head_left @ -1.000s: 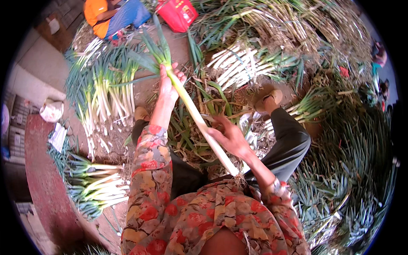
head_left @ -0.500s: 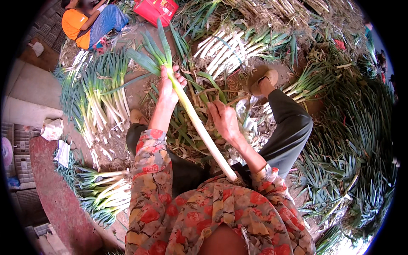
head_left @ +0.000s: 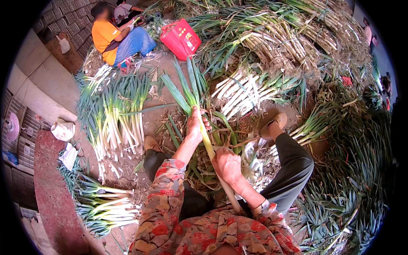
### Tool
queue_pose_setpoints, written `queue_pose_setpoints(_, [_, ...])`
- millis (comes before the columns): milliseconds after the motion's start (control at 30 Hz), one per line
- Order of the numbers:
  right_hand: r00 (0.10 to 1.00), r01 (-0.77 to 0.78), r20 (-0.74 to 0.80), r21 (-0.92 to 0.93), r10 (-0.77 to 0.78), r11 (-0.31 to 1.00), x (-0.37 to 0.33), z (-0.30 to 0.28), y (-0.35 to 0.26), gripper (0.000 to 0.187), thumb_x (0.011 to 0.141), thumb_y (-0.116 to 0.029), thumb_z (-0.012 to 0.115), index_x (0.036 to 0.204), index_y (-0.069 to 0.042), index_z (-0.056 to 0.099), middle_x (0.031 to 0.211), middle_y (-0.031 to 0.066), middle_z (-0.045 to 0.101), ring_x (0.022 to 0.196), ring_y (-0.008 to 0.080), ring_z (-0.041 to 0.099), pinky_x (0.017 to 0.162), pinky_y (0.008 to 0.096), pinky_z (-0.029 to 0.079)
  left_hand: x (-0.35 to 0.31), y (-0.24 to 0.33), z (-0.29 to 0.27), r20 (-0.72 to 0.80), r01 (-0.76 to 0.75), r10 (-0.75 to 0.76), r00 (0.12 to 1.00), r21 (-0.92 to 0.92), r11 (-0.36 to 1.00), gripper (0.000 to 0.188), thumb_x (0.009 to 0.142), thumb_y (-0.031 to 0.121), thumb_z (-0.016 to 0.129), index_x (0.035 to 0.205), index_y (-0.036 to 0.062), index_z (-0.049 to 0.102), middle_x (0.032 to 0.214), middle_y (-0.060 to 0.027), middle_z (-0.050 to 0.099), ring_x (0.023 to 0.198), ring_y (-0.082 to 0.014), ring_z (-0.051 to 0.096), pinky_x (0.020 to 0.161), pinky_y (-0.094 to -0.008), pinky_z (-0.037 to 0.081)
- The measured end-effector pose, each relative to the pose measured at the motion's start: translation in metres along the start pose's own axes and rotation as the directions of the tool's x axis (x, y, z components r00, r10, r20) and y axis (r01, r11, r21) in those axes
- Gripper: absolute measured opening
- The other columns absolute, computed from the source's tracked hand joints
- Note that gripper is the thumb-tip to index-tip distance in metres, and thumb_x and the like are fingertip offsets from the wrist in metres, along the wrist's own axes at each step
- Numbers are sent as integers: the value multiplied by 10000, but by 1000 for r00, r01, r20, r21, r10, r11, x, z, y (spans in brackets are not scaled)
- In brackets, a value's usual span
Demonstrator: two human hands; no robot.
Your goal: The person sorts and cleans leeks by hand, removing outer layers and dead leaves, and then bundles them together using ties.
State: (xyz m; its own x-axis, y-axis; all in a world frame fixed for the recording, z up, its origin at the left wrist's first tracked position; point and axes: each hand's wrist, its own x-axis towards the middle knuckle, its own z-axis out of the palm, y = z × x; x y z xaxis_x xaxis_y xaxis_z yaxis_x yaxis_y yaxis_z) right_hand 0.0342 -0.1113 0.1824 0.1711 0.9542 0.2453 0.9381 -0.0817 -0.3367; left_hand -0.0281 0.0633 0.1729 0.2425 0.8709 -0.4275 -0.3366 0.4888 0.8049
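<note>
A long green onion with a white shaft and spread green leaves slants across my lap, its root end down by my shirt. Just below the leaves, my left hand is closed around it. Lower on the shaft, my right hand is curled closed against the stalk; its fingertips are partly hidden. Peeled leaves and papery skins litter the ground between my legs. Off to the left lies a row of green onions with white shafts, and nearer me another small pile.
Ahead lie white-stalked onions, a red bag and a large heap of rooty onions. A dark green heap fills the right side. A person in orange sits at far left. A reddish board lies left.
My right hand has come onto the onion's shaft from beside it. The view has shifted, showing more of the far heap and the seated person; the left hand keeps its grip below the leaves.
</note>
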Motion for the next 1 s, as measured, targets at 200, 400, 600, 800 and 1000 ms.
queue_pose_setpoints(200, [877,-389,361,921,317,26,-15,-25,27,177,913,-174,472,830,-28,528,632,33,569,539,118,541,501,248,432,6,8,-14,64,31,-25,998,-100,995,482,907,510,346,911,53,497,566,6,401,437,-108,408,395,-261,387])
queue_pose_setpoints(400, [898,-430,248,676,364,599,-89,-76,77,167,874,-168,536,844,-6,557,513,46,464,436,113,421,416,290,340,25,22,-34,16,36,-34,999,-139,990,508,919,509,302,914,37,490,557,36,351,410,-69,311,365,-242,301])
queue_pose_setpoints(600, [963,-188,257,414,83,891,-147,-109,73,238,801,-134,636,646,1,516,526,119,482,415,232,440,421,345,370,42,36,-55,17,-77,85,996,-271,960,482,920,511,300,912,51,447,557,38,313,415,-81,281,388,-240,268])
queue_pose_setpoints(800, [930,-328,267,294,253,898,-156,-139,71,146,747,-83,652,728,-20,521,652,130,492,572,254,514,511,350,396,47,49,-86,-56,-157,151,987,-135,978,450,912,504,344,896,64,442,557,32,329,411,-90,303,382,-248,286])
queue_pose_setpoints(1000, [991,-127,28,472,129,872,-126,-63,56,503,746,-289,677,1144,-39,499,1053,101,521,950,230,471,735,379,401,21,41,-36,-79,-62,63,995,14,998,267,895,326,470,963,76,407,598,-14,407,417,-136,390,378,-283,382])
